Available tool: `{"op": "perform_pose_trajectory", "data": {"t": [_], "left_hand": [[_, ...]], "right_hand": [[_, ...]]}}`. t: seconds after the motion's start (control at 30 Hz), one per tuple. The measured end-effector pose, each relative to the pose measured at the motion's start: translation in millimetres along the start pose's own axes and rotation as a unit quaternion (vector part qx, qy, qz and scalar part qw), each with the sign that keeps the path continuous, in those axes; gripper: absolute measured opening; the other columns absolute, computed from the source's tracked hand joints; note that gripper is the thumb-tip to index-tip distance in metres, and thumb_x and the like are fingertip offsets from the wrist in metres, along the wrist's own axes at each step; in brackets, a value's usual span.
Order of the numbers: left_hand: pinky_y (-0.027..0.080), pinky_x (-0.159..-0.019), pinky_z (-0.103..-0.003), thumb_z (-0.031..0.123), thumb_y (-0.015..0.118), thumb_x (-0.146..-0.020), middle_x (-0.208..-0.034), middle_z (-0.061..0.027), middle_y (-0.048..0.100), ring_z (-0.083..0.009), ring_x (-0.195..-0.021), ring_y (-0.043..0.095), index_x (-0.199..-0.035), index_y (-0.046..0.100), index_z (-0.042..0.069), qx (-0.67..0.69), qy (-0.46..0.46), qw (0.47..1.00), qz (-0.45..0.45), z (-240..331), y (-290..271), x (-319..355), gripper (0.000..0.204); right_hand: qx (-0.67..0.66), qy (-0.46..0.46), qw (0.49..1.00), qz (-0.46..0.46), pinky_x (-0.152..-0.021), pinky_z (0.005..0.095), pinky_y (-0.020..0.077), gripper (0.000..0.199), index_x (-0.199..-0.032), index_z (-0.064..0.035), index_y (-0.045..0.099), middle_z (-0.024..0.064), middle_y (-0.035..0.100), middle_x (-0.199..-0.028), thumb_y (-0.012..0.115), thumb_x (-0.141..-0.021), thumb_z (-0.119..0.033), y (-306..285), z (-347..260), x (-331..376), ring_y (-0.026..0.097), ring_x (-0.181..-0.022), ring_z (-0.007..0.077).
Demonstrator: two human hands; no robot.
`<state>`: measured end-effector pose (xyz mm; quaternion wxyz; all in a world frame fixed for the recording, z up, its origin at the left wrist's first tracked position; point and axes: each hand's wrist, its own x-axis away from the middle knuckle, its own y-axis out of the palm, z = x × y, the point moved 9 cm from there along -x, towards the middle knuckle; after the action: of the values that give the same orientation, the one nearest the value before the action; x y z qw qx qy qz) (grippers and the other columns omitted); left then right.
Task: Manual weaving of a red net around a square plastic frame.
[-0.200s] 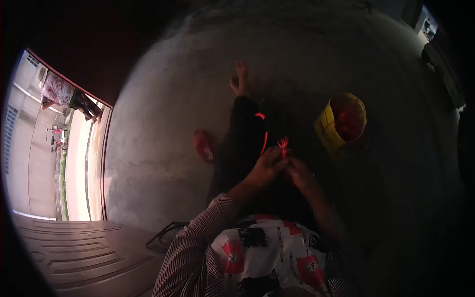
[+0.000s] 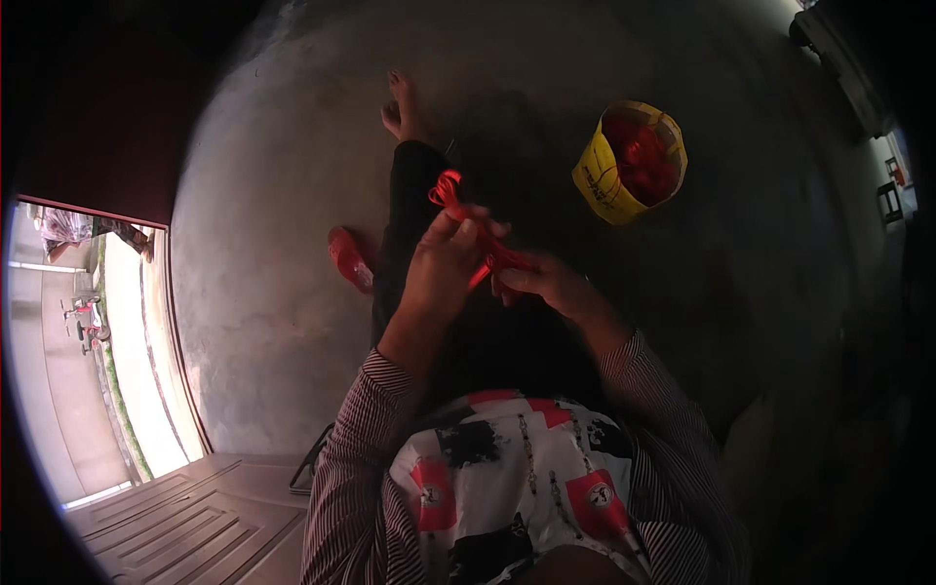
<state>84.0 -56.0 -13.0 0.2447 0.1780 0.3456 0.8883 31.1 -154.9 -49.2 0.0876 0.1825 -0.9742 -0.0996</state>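
A bundle of thin red cord (image 2: 505, 258) runs between my two hands above my lap. My left hand (image 2: 450, 255) is closed round it, and a looped end stands out past the fingers toward my foot. At the other end, my right hand (image 2: 551, 285) pinches the red strands between thumb and fingers. Whether the bundle is knotted under the left fingers is hidden.
To the right on the concrete floor stands a yellow bag (image 2: 602, 183) with red stuff (image 2: 643, 166) inside. A red slipper (image 2: 351, 259) lies left of my outstretched leg, whose foot (image 2: 402, 107) is bare. An open doorway and a panelled door (image 2: 195, 517) are at left.
My hands have come apart a little, showing more red cord between them. The strand that curved beside my leg no longer shows there. The whole view has shifted, so floor things sit further left and higher.
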Motion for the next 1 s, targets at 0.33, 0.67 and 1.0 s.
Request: {"op": "perform_pose_trajectory", "data": {"t": [0.33,0.67,1.0], "left_hand": [[0.052,-0.080,-0.034,-0.001,0.063,-0.078,-0.097,-0.0108,0.064,-0.0253,-0.091,0.064,-0.097,0.067,0.004,-0.787,0.155,0.598,0.003,17,-48,-15,0.020],[0.051,-0.081,-0.035,0.005,0.069,-0.074,-0.094,-0.0117,0.067,-0.0278,-0.090,0.064,-0.097,0.066,0.002,-0.736,0.174,0.650,0.077,-25,-57,-12,0.024],[0.045,-0.078,-0.020,0.006,0.066,-0.088,-0.087,0.0026,0.062,-0.0035,-0.082,0.055,-0.099,0.065,0.002,-0.326,-0.118,0.932,0.108,-81,-98,11,0.012]], "right_hand": [[-0.011,0.092,0.988,0.124,-0.054,0.0220,0.0393,0.026,-0.112,-0.0062,0.062,-0.0032,0.055,-0.076,0.061,-0.089,-0.017,-64,59,-33,0.047,-0.059,0.0075],[0.387,-0.023,0.900,0.197,-0.094,0.0362,0.0455,0.021,-0.091,-0.0022,0.067,0.0120,0.056,-0.122,0.067,-0.081,-0.021,-63,48,-28,0.052,-0.111,0.0283],[-0.357,-0.218,0.864,0.280,-0.077,0.0374,0.0438,0.011,-0.083,-0.0132,0.046,-0.0006,0.042,-0.071,0.055,-0.088,-0.018,-176,-38,156,0.044,-0.068,0.0142]]}}
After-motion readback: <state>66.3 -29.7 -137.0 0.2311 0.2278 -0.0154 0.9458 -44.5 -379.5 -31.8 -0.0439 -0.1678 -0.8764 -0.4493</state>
